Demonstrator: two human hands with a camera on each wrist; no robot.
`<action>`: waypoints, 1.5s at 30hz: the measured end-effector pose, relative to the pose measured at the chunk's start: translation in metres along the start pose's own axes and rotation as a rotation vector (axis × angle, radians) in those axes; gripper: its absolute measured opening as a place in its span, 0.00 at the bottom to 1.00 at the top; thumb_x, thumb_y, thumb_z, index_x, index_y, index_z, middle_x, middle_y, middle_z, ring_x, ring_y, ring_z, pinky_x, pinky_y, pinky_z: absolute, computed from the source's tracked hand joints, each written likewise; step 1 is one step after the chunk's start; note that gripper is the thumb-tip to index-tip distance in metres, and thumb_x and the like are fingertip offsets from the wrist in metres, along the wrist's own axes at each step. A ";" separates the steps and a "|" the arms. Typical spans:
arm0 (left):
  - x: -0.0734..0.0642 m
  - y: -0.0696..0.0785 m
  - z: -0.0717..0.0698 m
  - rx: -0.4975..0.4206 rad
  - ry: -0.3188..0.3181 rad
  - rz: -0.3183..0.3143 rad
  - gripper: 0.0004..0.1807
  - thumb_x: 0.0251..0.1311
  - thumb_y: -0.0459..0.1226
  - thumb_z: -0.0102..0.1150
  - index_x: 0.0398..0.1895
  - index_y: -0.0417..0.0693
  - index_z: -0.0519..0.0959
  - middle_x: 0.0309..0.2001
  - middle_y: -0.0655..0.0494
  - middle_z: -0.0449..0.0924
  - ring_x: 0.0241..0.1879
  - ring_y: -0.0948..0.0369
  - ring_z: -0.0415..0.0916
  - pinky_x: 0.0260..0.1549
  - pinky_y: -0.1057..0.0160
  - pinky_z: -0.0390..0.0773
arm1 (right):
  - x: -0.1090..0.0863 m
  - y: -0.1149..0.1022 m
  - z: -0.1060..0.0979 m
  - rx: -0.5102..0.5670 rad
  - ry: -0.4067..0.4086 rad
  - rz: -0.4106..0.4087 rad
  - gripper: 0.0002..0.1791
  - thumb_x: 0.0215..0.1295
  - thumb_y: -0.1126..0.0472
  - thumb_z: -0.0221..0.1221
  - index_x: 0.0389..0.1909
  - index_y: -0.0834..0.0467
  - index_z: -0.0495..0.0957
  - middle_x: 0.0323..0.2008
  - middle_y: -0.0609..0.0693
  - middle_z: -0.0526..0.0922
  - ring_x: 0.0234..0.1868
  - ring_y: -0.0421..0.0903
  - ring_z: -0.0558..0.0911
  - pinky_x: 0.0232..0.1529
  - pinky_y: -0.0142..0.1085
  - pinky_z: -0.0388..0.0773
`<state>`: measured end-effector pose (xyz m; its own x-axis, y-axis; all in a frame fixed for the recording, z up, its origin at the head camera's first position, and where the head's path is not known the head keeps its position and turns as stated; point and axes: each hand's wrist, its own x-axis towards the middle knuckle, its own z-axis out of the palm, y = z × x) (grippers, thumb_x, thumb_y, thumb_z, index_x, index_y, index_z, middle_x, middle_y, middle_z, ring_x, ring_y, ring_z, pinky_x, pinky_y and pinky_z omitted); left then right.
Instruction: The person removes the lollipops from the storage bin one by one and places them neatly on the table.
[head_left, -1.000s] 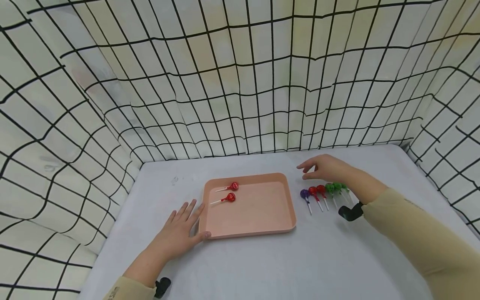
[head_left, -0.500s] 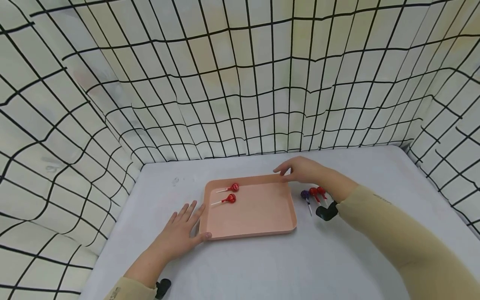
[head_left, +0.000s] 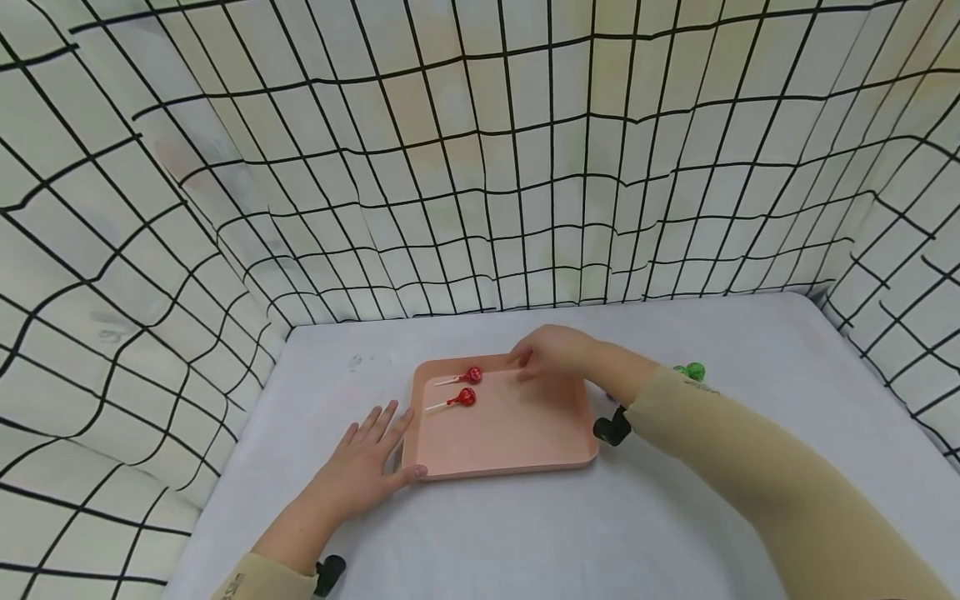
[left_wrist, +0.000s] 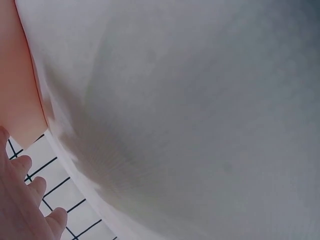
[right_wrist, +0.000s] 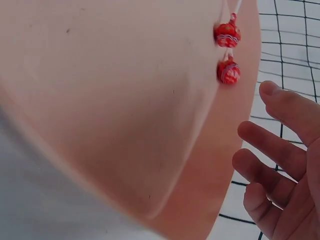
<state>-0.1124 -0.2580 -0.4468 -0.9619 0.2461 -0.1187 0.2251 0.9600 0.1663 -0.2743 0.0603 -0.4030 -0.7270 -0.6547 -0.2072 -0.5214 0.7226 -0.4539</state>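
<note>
A pink rectangular tray [head_left: 510,437] lies on the white table. Inside, on its left side, are two red lollipops, the upper one [head_left: 474,375] and the lower one [head_left: 467,397], their white sticks pointing left. My left hand [head_left: 360,467] rests spread at the tray's left edge, thumb by the near corner. Over the tray's far right part hovers my right hand [head_left: 557,350], fingers loosely bent and holding nothing. The right wrist view shows thumb and fingers [right_wrist: 260,165] apart, beyond the red lollipops [right_wrist: 229,71].
Green lollipop heads [head_left: 695,371] peek out past the right sleeve [head_left: 720,433], which hides most of the other lollipops right of the tray. A white wall with black grid lines [head_left: 517,208] stands behind and beside the table.
My right hand has moved left, from above the lollipop row to over the tray. The right sleeve now covers most of that row. My left hand has stayed at the tray's edge.
</note>
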 end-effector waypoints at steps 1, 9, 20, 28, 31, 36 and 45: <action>0.000 0.000 0.000 -0.001 0.000 0.002 0.52 0.58 0.70 0.51 0.79 0.53 0.53 0.78 0.44 0.47 0.76 0.41 0.43 0.70 0.34 0.47 | 0.002 -0.002 0.001 -0.012 -0.003 -0.013 0.19 0.64 0.52 0.67 0.56 0.48 0.83 0.42 0.41 0.85 0.43 0.41 0.79 0.52 0.38 0.76; 0.001 0.002 0.001 0.001 -0.008 -0.001 0.52 0.58 0.70 0.53 0.79 0.53 0.53 0.78 0.44 0.47 0.76 0.42 0.43 0.70 0.34 0.47 | 0.014 -0.017 0.010 -0.096 -0.041 -0.115 0.21 0.66 0.51 0.65 0.59 0.44 0.82 0.43 0.41 0.84 0.44 0.40 0.78 0.48 0.35 0.76; 0.001 0.005 -0.002 -0.007 -0.022 -0.004 0.52 0.58 0.69 0.53 0.79 0.52 0.53 0.79 0.44 0.46 0.77 0.42 0.42 0.71 0.35 0.46 | 0.031 -0.027 0.024 -0.261 -0.064 -0.183 0.17 0.70 0.52 0.60 0.58 0.45 0.82 0.44 0.42 0.84 0.44 0.40 0.78 0.49 0.36 0.76; -0.001 0.005 -0.003 -0.010 -0.017 0.003 0.53 0.58 0.71 0.49 0.79 0.51 0.53 0.78 0.43 0.47 0.76 0.41 0.43 0.70 0.35 0.47 | 0.041 -0.040 0.028 -0.244 -0.050 -0.220 0.10 0.69 0.54 0.60 0.48 0.48 0.86 0.35 0.42 0.83 0.37 0.40 0.75 0.42 0.34 0.74; -0.002 0.005 -0.003 -0.012 -0.009 0.007 0.53 0.58 0.71 0.49 0.79 0.51 0.53 0.78 0.43 0.47 0.76 0.41 0.43 0.70 0.34 0.48 | 0.044 -0.045 0.029 -0.264 -0.040 -0.234 0.08 0.67 0.54 0.62 0.44 0.48 0.86 0.27 0.41 0.77 0.32 0.40 0.72 0.34 0.33 0.69; 0.000 0.001 0.001 -0.010 0.019 0.027 0.54 0.57 0.72 0.49 0.78 0.50 0.55 0.78 0.42 0.49 0.76 0.41 0.45 0.69 0.33 0.49 | 0.049 -0.049 0.036 -0.309 -0.042 -0.242 0.16 0.65 0.50 0.65 0.54 0.45 0.84 0.29 0.39 0.76 0.35 0.39 0.73 0.38 0.31 0.70; -0.001 0.000 -0.001 -0.005 0.000 0.021 0.54 0.57 0.75 0.44 0.79 0.52 0.53 0.78 0.43 0.48 0.76 0.41 0.44 0.70 0.34 0.48 | 0.054 -0.056 0.044 -0.328 -0.094 -0.210 0.19 0.65 0.49 0.65 0.56 0.45 0.83 0.36 0.38 0.80 0.40 0.39 0.76 0.46 0.31 0.75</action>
<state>-0.1120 -0.2588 -0.4456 -0.9571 0.2662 -0.1148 0.2445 0.9540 0.1737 -0.2643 -0.0250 -0.4273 -0.5535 -0.8021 -0.2244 -0.7802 0.5936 -0.1973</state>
